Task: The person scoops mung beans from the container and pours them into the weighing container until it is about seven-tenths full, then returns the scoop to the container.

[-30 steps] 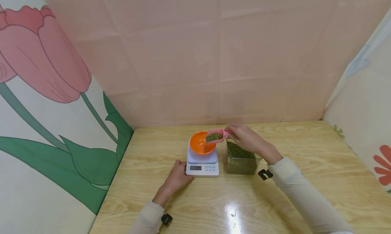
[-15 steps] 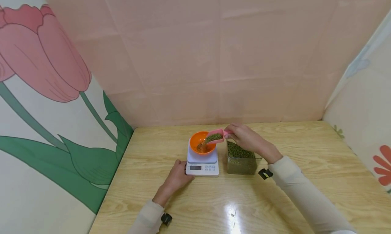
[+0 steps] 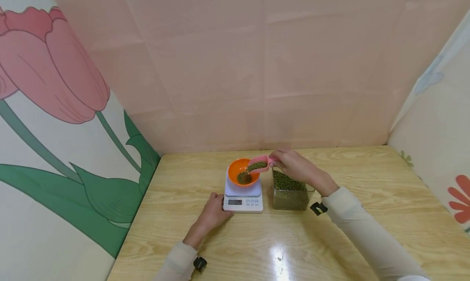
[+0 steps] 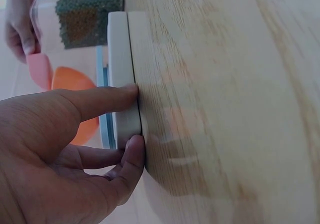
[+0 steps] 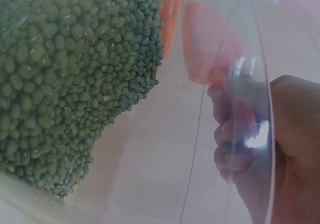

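My right hand [image 3: 295, 166] grips the handle of a pink scoop [image 3: 259, 165], which is tilted over an orange bowl [image 3: 236, 169] and still carries green mung beans. A small heap of mung beans [image 3: 244, 178] lies in the bowl. The bowl sits on a white kitchen scale [image 3: 242, 204] with a display and round buttons. At the scale's front left corner, my left hand [image 3: 214, 211] holds it, thumb on the front edge and fingers on the side, as the left wrist view shows. In the right wrist view, the scoop [image 5: 207, 43] appears through clear plastic.
Right of the scale stands a clear box [image 3: 291, 199] filled with mung beans [image 5: 75, 73], below my right hand. The wooden table [image 3: 165, 191] meets a pink wall covering [image 3: 220, 89] at the back. A tulip-painted wall [image 3: 66, 89] borders the left side.
Mung beans have slid from the scoop into the orange bowl, which looked bare one second ago, and form a growing heap. Both hands and the scale have stayed nearly still.
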A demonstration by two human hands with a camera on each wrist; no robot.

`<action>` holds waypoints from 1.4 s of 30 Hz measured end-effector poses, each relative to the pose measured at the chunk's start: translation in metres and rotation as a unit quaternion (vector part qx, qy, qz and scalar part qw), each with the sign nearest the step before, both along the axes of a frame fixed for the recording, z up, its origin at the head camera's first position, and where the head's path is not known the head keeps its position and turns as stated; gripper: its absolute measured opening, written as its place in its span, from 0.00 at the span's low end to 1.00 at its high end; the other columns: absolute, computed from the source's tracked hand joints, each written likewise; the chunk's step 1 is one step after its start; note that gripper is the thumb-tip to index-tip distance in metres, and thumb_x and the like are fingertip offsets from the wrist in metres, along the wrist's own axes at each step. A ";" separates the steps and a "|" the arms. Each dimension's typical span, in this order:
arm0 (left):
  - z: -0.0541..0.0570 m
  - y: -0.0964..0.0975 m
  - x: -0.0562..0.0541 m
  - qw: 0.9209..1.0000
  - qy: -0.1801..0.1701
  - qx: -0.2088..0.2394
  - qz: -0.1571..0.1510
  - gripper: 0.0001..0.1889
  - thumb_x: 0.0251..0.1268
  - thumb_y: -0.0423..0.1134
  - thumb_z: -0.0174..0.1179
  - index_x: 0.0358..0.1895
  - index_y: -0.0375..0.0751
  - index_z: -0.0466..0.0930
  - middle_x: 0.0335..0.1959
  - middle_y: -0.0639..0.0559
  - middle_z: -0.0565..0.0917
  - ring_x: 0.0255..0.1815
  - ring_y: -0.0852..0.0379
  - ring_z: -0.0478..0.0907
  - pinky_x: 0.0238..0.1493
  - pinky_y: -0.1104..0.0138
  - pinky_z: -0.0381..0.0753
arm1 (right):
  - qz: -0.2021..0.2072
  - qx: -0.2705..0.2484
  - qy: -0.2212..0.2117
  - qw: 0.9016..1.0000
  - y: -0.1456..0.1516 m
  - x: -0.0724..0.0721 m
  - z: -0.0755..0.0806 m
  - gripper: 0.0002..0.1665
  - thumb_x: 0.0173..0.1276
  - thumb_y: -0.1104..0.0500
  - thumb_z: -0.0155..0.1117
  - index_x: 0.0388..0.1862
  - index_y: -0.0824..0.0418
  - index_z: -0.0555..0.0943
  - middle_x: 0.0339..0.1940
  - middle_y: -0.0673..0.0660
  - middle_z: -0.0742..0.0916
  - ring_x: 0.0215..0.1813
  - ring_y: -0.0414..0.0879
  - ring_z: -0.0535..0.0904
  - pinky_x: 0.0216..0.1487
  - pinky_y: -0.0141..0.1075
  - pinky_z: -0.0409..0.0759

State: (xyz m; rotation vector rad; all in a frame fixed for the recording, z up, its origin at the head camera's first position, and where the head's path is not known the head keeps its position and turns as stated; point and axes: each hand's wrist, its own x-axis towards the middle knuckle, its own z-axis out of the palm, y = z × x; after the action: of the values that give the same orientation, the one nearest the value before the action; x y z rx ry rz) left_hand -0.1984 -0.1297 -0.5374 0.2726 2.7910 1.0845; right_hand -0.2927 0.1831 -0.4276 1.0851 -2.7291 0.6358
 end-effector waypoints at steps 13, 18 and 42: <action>0.002 0.001 0.001 1.000 0.000 0.003 -0.001 0.25 0.62 0.33 0.75 0.62 0.32 0.83 0.45 0.46 0.80 0.46 0.52 0.67 0.48 0.60 0.74 | 0.006 0.002 -0.006 1.000 -0.003 0.000 0.002 0.12 0.76 0.61 0.69 0.51 0.67 0.86 0.46 0.60 0.90 0.48 0.53 0.86 0.51 0.48 0.87; 0.001 0.001 0.001 1.000 0.002 0.002 -0.002 0.24 0.62 0.33 0.75 0.62 0.33 0.83 0.45 0.46 0.81 0.46 0.52 0.66 0.48 0.60 0.74 | 0.007 0.005 -0.003 1.000 -0.002 0.000 0.001 0.11 0.76 0.61 0.69 0.52 0.67 0.87 0.46 0.60 0.90 0.49 0.53 0.87 0.52 0.47 0.87; 0.001 0.000 0.001 1.000 0.001 0.010 -0.003 0.25 0.61 0.31 0.75 0.62 0.32 0.83 0.45 0.46 0.80 0.46 0.52 0.66 0.48 0.61 0.74 | 0.003 0.017 0.008 1.000 -0.006 0.004 0.002 0.12 0.75 0.62 0.70 0.53 0.67 0.88 0.47 0.61 0.90 0.51 0.54 0.87 0.54 0.47 0.87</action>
State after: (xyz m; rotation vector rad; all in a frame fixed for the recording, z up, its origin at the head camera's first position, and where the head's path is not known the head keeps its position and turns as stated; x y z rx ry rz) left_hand -0.1972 -0.1300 -0.5361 0.2833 2.7819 1.1116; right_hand -0.2887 0.1768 -0.4256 1.1006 -2.7345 0.5803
